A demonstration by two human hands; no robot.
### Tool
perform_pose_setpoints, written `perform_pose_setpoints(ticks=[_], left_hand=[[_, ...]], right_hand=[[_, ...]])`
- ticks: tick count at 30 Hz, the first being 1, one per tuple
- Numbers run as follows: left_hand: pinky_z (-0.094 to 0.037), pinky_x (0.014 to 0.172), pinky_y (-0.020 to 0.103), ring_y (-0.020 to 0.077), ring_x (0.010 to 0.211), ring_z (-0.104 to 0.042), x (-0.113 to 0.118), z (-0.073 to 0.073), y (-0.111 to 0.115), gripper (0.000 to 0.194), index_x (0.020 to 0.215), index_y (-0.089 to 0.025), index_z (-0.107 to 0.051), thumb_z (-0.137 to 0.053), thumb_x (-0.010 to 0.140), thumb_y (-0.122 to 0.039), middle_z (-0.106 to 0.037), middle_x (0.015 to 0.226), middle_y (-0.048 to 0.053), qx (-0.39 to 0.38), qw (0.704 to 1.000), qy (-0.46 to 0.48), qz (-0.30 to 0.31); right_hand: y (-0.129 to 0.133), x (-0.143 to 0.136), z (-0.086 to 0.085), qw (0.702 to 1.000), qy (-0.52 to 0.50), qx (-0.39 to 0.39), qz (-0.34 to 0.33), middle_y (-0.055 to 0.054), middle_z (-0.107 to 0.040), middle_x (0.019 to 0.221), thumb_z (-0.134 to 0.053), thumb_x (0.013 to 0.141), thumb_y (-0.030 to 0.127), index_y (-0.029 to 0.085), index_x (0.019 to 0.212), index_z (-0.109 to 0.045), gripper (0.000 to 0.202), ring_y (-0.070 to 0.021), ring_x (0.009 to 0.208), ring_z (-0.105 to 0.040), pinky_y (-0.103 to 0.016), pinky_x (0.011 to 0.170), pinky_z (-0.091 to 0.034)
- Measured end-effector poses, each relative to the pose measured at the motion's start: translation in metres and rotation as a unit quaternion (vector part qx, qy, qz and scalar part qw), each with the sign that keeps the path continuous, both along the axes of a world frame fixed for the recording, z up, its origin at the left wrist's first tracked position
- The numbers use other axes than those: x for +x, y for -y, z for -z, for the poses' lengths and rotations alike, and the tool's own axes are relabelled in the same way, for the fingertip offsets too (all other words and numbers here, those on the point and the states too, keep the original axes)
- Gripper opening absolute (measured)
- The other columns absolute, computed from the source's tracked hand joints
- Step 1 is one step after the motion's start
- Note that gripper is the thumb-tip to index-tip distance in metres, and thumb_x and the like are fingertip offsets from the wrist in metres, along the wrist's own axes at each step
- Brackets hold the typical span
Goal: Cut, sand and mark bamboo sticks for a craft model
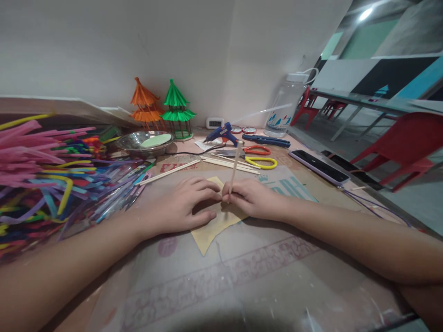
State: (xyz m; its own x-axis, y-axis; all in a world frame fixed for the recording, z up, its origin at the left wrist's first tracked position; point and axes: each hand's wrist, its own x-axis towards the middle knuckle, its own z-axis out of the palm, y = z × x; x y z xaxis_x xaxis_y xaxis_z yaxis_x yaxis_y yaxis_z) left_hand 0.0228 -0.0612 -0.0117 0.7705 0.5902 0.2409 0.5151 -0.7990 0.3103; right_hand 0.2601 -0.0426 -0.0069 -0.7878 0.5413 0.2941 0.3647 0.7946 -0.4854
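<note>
Rising slightly tilted above the yellow paper sheet, the thin, pale, wood-like stick is clamped between the fingers of the right hand; those of the left hand are parted, and the sheet is best pressed flat.

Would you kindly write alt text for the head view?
The right hand holds a stick nearly upright over yellow paper, the left hand beside it. Behind are scissors, a glue gun and two small towers; pipe cleaners heap at left.
</note>
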Motion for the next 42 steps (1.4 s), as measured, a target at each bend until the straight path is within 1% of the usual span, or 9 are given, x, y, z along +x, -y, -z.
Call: perform_pose_setpoints(ticks=[6,10,15,19,24,27,34,39,42], left_hand=[[-0.039,0.108,0.041,0.0257,0.124,-0.052,-0.0006,0.0023,-0.0009,0.025,0.113,-0.026,-0.066,-0.058,0.091,-0.033,-0.062,0.130,0.004,-0.003,1.000,0.005,0.003],[-0.039,0.107,0.041,0.0260,0.122,-0.053,-0.0003,0.0020,-0.0006,0.029,0.119,-0.026,-0.065,-0.059,0.091,-0.034,-0.062,0.130,0.005,0.002,1.000,0.005,-0.007],[-0.039,0.107,0.040,0.0258,0.124,-0.052,-0.0004,0.0020,-0.0010,0.023,0.112,-0.025,-0.066,-0.058,0.092,-0.033,-0.061,0.130,0.005,-0.004,1.000,0.002,0.005],[-0.039,0.106,0.041,0.0261,0.124,-0.051,-0.0006,0.0029,-0.0015,0.027,0.116,-0.025,-0.064,-0.057,0.093,-0.036,-0.061,0.131,0.006,0.000,1.000,0.002,0.000],[-0.039,0.106,0.040,0.0250,0.123,-0.051,-0.0005,0.0019,-0.0011,0.021,0.112,-0.025,-0.064,-0.057,0.093,-0.031,-0.061,0.128,0.005,-0.005,1.000,-0.003,0.007],[-0.039,0.106,0.040,0.0249,0.123,-0.051,-0.0006,0.0017,-0.0009,0.025,0.116,-0.025,-0.063,-0.057,0.093,-0.032,-0.060,0.130,0.005,0.002,1.000,-0.003,0.000],[-0.038,0.107,0.040,0.0249,0.124,-0.050,-0.0001,0.0022,-0.0010,0.023,0.113,-0.024,-0.064,-0.057,0.093,-0.032,-0.060,0.130,0.005,-0.001,1.000,-0.004,0.004],[-0.038,0.106,0.040,0.0253,0.123,-0.051,-0.0009,0.0031,-0.0016,0.024,0.113,-0.024,-0.064,-0.057,0.093,-0.036,-0.061,0.128,0.005,0.000,1.000,0.000,0.004],[-0.038,0.107,0.039,0.0248,0.124,-0.050,-0.0010,0.0031,-0.0016,0.024,0.114,-0.024,-0.063,-0.056,0.094,-0.034,-0.060,0.130,0.005,-0.002,1.000,-0.002,0.004]], right_hand=[[-0.0009,0.0006,0.0022,1.000,0.001,-0.023,-0.006,-0.005,-0.071,0.084,-0.045,0.097,0.024,0.019,0.086,-0.063,0.021,-0.0165,0.077,-0.065,-0.027,0.073,-0.048],[-0.0018,0.0009,0.0031,1.000,-0.003,-0.003,0.005,-0.005,-0.072,0.083,-0.047,0.096,0.024,0.019,0.085,-0.063,0.021,-0.0172,0.076,-0.065,-0.028,0.074,-0.048],[0.0006,-0.0009,0.0032,1.000,-0.003,-0.017,-0.011,-0.006,-0.072,0.086,-0.045,0.097,0.025,0.018,0.087,-0.064,0.023,-0.0171,0.079,-0.066,-0.027,0.075,-0.048],[0.0018,-0.0020,0.0024,1.000,0.004,0.002,0.007,-0.006,-0.072,0.083,-0.045,0.098,0.026,0.018,0.086,-0.065,0.024,-0.0177,0.077,-0.065,-0.028,0.075,-0.048],[0.0029,-0.0011,0.0030,1.000,0.004,0.000,-0.017,-0.007,-0.073,0.086,-0.046,0.098,0.024,0.018,0.087,-0.065,0.023,-0.0184,0.082,-0.067,-0.028,0.077,-0.048],[0.0013,-0.0009,0.0038,1.000,-0.004,0.015,-0.005,-0.007,-0.072,0.084,-0.046,0.097,0.024,0.018,0.086,-0.065,0.023,-0.0187,0.080,-0.066,-0.029,0.077,-0.048],[0.0016,-0.0020,0.0040,1.000,-0.001,0.007,-0.014,-0.007,-0.073,0.087,-0.045,0.097,0.022,0.017,0.087,-0.066,0.024,-0.0178,0.082,-0.066,-0.028,0.077,-0.048],[-0.0015,-0.0026,0.0044,1.000,0.011,0.004,-0.008,-0.006,-0.071,0.080,-0.046,0.099,0.026,0.017,0.083,-0.065,0.027,-0.0173,0.075,-0.064,-0.027,0.071,-0.047],[-0.0035,-0.0019,0.0051,1.000,-0.002,-0.004,-0.013,-0.007,-0.072,0.084,-0.046,0.098,0.026,0.017,0.085,-0.065,0.025,-0.0176,0.079,-0.065,-0.027,0.074,-0.048]])
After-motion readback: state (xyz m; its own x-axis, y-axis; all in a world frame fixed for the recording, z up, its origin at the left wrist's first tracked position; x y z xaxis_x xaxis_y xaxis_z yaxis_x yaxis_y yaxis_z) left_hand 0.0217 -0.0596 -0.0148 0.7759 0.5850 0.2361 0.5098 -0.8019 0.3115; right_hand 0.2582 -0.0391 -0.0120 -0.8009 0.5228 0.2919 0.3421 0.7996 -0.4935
